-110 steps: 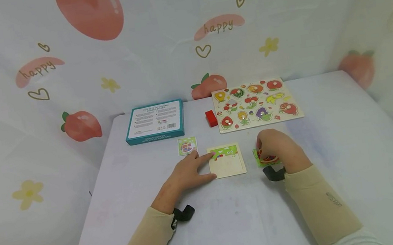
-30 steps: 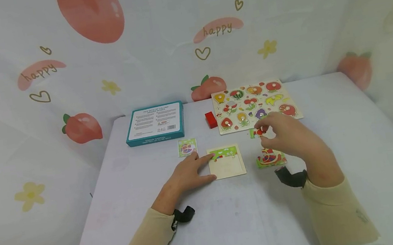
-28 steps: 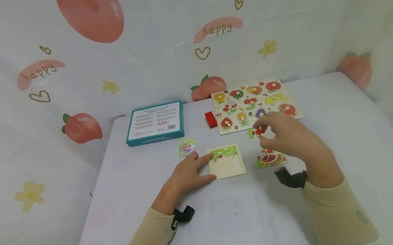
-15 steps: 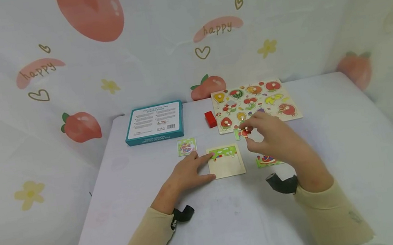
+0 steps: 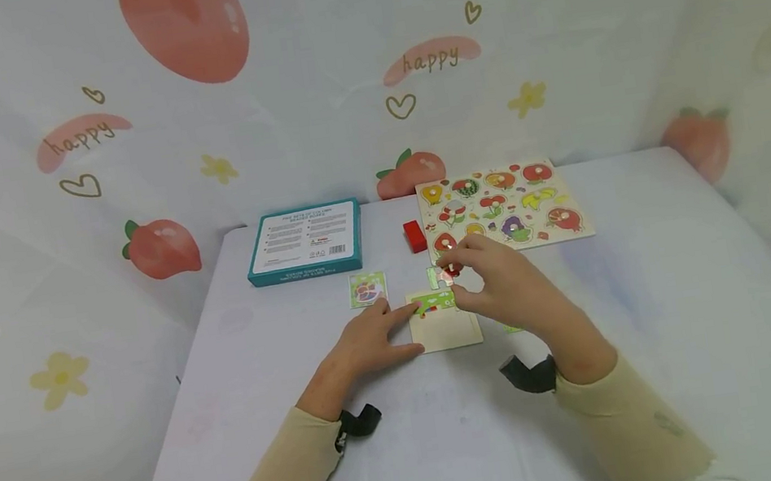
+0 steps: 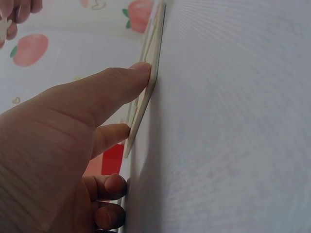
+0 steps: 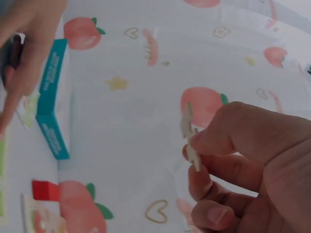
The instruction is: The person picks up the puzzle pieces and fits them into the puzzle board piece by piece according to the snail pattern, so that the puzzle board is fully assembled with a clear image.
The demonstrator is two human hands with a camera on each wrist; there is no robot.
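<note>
Between thumb and fingertips my right hand (image 5: 514,288) pinches a small jigsaw piece (image 5: 439,276), raised above the far edge of a square wooden puzzle tray (image 5: 443,335). The right wrist view shows that jigsaw piece (image 7: 188,131) edge-on, off the table. Green picture pieces (image 5: 433,300) lie along the tray's far side; its near part is bare wood. My left hand (image 5: 365,338) rests at the tray's left side, thumb and index finger extended onto its edge. In the left wrist view the thumb of the left hand (image 6: 63,126) touches the tray rim (image 6: 151,58). Loose pieces (image 5: 513,328) are mostly hidden below my right hand.
A small picture card (image 5: 368,288) lies just beyond my left fingers. Farther back are a teal-edged box (image 5: 304,239), a red block (image 5: 414,236) and a fruit knob-puzzle board (image 5: 528,200). A printed cloth (image 5: 307,103) hangs behind the table.
My right hand has taken a jigsaw piece from the loose pieces at the right, lifted it and carried it left to above the tray's far edge. The left hand has stayed in place.
</note>
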